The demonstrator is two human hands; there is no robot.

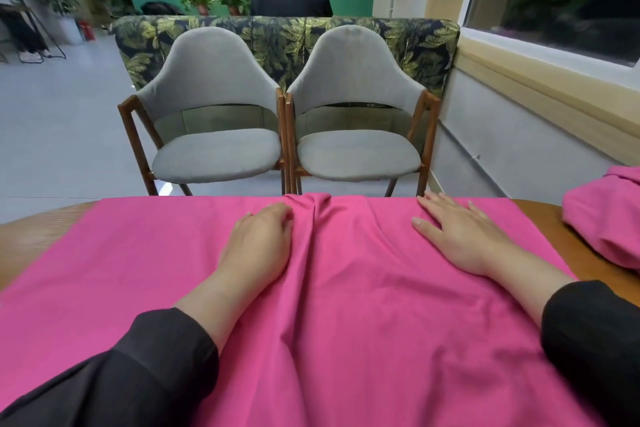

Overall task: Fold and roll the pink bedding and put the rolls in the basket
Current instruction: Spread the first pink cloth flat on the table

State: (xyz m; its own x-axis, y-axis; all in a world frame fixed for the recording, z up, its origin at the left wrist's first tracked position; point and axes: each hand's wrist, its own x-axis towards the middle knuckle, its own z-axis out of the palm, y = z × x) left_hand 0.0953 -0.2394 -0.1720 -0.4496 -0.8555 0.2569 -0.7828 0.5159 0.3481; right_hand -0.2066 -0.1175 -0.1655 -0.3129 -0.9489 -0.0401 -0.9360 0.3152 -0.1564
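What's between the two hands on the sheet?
Head view: only the pink sheet, bunched into a raised fold beside the left hand; flatter toward the right hand. Nothing else lies there.

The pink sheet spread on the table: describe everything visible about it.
The pink sheet is a plain, bright pink woven-looking cloth spread flat across the wooden table, its far edge along the table's far side. A raised ridge of wrinkles runs down its middle. The left hand rests beside that ridge, fingers curled at the fold; the right hand lies flat on it, fingers straight. Both dark sleeves rest on it.
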